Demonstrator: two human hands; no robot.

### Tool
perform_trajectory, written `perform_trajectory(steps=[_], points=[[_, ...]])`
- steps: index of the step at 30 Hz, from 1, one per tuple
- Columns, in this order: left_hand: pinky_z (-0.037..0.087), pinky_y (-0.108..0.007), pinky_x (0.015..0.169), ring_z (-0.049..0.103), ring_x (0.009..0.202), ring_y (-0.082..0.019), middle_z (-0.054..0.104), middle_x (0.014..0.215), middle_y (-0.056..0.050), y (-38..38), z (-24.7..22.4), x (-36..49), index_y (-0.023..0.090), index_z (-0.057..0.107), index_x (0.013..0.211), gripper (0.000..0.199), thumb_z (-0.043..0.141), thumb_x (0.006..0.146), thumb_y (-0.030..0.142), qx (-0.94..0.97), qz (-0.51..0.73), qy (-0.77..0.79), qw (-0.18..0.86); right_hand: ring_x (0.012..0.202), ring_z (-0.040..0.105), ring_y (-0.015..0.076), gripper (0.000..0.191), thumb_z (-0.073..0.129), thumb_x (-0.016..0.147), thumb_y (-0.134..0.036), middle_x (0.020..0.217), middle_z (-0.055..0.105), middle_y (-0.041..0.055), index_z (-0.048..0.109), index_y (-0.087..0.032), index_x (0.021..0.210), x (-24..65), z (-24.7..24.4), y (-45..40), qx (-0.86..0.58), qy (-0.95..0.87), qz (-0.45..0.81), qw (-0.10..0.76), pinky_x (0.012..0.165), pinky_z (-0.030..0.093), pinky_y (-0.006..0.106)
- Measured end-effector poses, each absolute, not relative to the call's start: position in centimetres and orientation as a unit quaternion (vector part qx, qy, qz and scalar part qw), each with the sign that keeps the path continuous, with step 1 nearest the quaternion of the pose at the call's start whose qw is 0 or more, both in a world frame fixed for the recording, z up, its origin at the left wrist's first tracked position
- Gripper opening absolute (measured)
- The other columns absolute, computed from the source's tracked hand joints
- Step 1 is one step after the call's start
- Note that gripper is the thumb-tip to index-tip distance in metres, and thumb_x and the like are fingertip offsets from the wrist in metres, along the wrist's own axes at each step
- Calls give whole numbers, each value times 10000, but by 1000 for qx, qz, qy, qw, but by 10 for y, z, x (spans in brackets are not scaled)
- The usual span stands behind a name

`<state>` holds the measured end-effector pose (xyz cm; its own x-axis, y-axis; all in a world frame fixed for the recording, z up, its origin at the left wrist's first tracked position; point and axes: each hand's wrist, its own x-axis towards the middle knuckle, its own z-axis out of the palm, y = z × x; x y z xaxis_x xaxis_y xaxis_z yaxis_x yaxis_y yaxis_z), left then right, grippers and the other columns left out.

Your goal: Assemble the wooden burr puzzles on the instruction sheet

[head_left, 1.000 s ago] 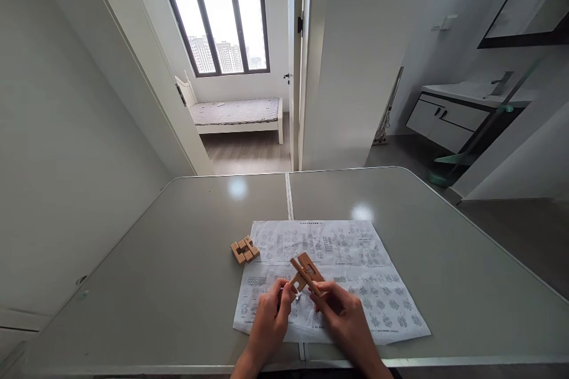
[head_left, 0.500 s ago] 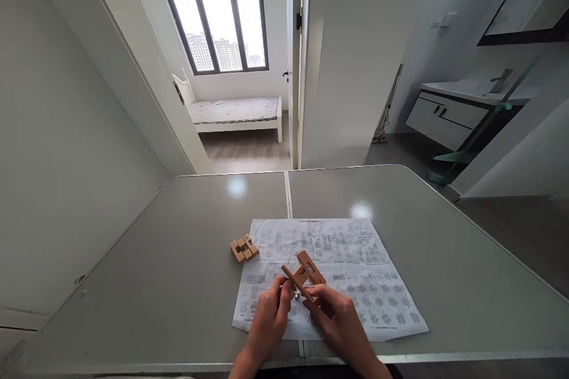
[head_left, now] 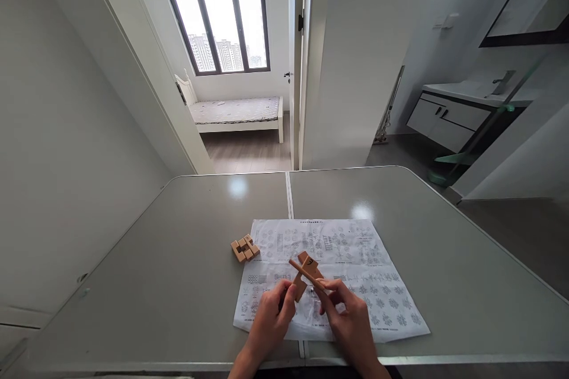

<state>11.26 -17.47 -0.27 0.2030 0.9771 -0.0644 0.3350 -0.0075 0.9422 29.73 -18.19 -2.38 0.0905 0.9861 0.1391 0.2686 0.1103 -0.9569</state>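
Low over the printed sheet (head_left: 373,260), my left hand (head_left: 272,312) pinches a light wooden puzzle piece (head_left: 300,289) with a dark mark near its far end. My right hand (head_left: 347,311) is closed on the near end of a narrow wooden puzzle piece (head_left: 297,265), which slants across the front of the left one. Whether the two pieces touch or interlock I cannot tell. Partly hidden behind them, another wooden piece (head_left: 303,255) lies on the sheet. A small cluster of fitted wooden blocks (head_left: 245,248) sits at the sheet's left edge, apart from both hands.
The sheet, covered in small diagrams, lies on a grey table (head_left: 186,284) with a metal seam (head_left: 289,195) down its middle. Beyond the table are a doorway with a bed (head_left: 240,111) and, to the right, a washbasin cabinet (head_left: 448,115).
The right hand has moved slightly right and forward with its narrow piece. The left hand's marked piece now shows farther out beneath it, tilted away from me.
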Motion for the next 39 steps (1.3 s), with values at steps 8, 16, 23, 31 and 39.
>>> perform_trajectory(steps=[8, 16, 23, 31, 39], points=[[276, -233, 497, 314, 503, -108, 381, 592, 74, -174, -2, 112, 207, 513, 865, 420, 401, 1029, 578, 599, 355, 520, 495, 563, 684, 180, 295, 603, 986, -488, 958, 800, 86, 732, -235, 903, 294, -27, -182, -486, -626, 384, 474, 627, 580, 291], [305, -218, 502, 346, 536, -111, 427, 629, 48, -173, -1, 113, 194, 552, 853, 379, 426, 1035, 502, 611, 367, 520, 471, 592, 691, 172, 244, 589, 999, -423, 919, 797, 77, 725, -233, 926, 292, -32, -182, -493, -652, 339, 465, 590, 554, 250], [299, -234, 532, 367, 558, -117, 473, 628, 30, -175, 5, 115, 177, 581, 798, 386, 477, 1018, 477, 644, 344, 528, 433, 573, 679, 170, 224, 594, 991, -409, 869, 771, 54, 708, -228, 1057, 293, -37, -182, -500, -668, 310, 455, 559, 543, 252], [303, -235, 552, 368, 580, -118, 480, 649, 24, -174, 2, 115, 162, 609, 815, 405, 481, 1017, 489, 646, 344, 526, 434, 652, 704, 178, 265, 532, 1032, -327, 1034, 785, 97, 704, -207, 1195, 296, -41, -182, -481, -703, 283, 441, 640, 578, 281], [274, -246, 553, 342, 569, -112, 435, 626, 33, -175, 5, 115, 159, 628, 796, 404, 505, 1015, 475, 653, 334, 520, 438, 628, 685, 155, 202, 552, 1030, -270, 965, 781, 64, 727, -221, 1118, 296, -32, -181, -468, -701, 257, 473, 586, 546, 238]])
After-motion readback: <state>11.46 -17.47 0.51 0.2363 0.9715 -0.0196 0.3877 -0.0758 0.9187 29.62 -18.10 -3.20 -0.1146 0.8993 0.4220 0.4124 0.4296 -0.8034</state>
